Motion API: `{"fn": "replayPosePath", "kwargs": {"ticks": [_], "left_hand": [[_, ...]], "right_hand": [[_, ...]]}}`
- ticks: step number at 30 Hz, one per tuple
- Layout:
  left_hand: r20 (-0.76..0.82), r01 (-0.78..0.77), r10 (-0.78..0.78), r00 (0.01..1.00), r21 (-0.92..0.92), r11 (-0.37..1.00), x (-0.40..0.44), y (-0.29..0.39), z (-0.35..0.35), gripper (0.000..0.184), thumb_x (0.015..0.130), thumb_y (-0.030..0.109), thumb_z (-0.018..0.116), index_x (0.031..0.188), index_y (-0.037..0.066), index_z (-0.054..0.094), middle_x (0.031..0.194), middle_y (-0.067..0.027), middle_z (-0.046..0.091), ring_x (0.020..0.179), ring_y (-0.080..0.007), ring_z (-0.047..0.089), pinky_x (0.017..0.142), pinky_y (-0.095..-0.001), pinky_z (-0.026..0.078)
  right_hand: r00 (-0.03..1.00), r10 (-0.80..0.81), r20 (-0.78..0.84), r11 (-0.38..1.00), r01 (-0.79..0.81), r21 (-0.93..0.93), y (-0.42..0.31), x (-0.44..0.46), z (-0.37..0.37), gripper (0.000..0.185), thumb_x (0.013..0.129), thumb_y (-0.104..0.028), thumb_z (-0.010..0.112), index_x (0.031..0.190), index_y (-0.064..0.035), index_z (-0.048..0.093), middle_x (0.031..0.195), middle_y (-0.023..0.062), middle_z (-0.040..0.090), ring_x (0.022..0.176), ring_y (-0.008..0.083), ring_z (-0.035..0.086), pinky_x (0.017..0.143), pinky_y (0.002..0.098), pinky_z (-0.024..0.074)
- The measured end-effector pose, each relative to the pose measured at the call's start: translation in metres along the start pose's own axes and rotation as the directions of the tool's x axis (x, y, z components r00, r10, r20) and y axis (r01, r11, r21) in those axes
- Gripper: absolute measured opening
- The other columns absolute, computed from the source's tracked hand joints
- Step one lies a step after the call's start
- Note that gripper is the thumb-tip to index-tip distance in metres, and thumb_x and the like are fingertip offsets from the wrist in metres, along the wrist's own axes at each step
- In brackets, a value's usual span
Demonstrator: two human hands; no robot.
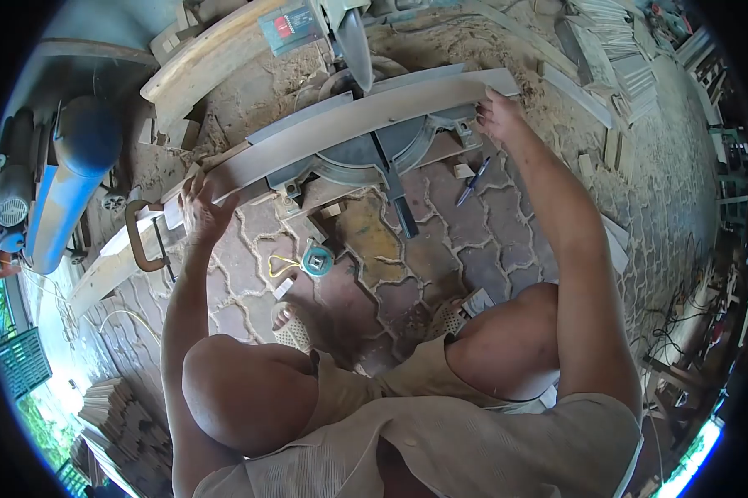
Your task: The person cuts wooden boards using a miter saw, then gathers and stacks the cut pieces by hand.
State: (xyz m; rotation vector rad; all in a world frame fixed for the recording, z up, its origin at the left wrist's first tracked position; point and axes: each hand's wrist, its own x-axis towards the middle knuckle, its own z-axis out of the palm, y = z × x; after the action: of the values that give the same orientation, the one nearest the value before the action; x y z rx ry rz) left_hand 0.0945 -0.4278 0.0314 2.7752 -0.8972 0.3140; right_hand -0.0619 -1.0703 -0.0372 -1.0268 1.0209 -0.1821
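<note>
A long, pale wooden board (349,120) lies across the bed of a miter saw (345,153), against its fence. The round saw blade (354,51) is raised above and behind the board. My left hand (204,209) rests on the board's left part with its fingers spread. At the right end, my right hand (500,116) grips the board, thumb and fingers at its edge. A brown C-clamp (144,241) sits just left of my left hand.
On the paving are a teal tape measure (317,261) and a pen (474,181). A blue air tank (73,178) stands at the left. Stacked wood strips (635,83) lie at the back right, more planks (121,427) at the lower left. Sawdust covers the ground behind the saw.
</note>
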Motion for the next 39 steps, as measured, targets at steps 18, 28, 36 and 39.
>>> {"fn": "replayPosePath", "kwargs": {"ticks": [18,28,36,39], "left_hand": [[0.374,-0.163,0.343,0.862,-0.437,0.885,0.01,0.147,-0.047,0.072,0.061,0.027,0.092,0.119,0.002,0.058,0.105,-0.0204,0.062,0.101,-0.0392,0.064,0.085,-0.0463,0.052],[0.512,0.264,0.708,0.486,-0.858,0.439,0.005,0.212,-0.099,0.032,0.086,0.02,0.082,0.11,0.0,0.076,0.104,-0.0117,0.076,0.092,-0.0164,0.07,0.078,-0.0302,0.056],[0.269,0.251,0.787,0.556,-0.956,0.15,0.013,0.225,-0.145,0.043,0.082,0.001,0.081,0.123,0.003,0.068,0.122,-0.0101,0.07,0.113,-0.0198,0.065,0.095,-0.0357,0.053],[0.17,0.008,0.867,0.469,-0.982,0.188,0.007,0.234,-0.132,0.05,0.088,0.015,0.079,0.133,0.007,0.06,0.127,-0.0092,0.065,0.119,-0.0211,0.061,0.102,-0.0377,0.05]], "right_hand": [[0.834,-0.522,-0.179,0.794,0.552,0.254,-0.133,-0.199,-0.086,0.029,0.096,-0.032,0.065,0.105,-0.004,0.062,0.087,0.0087,0.067,0.074,0.0188,0.064,0.066,0.0324,0.0546],[0.53,-0.83,0.174,0.557,0.806,0.2,-0.168,-0.409,0.043,0.041,0.1,-0.025,0.061,0.132,-0.0001,0.056,0.111,0.0096,0.068,0.103,0.0187,0.064,0.093,0.0352,0.0502],[-0.058,-0.703,0.709,-0.087,0.996,-0.005,-0.062,-0.463,0.103,0.035,0.088,-0.027,0.073,0.108,0.0004,0.067,0.078,0.0117,0.069,0.064,0.023,0.068,0.06,0.0339,0.054],[0.01,-0.563,0.827,-0.105,0.991,-0.083,-0.036,-0.455,0.114,0.032,0.088,-0.03,0.071,0.093,0.0007,0.065,0.066,0.0132,0.064,0.055,0.0299,0.065,0.054,0.0378,0.0529]]}}
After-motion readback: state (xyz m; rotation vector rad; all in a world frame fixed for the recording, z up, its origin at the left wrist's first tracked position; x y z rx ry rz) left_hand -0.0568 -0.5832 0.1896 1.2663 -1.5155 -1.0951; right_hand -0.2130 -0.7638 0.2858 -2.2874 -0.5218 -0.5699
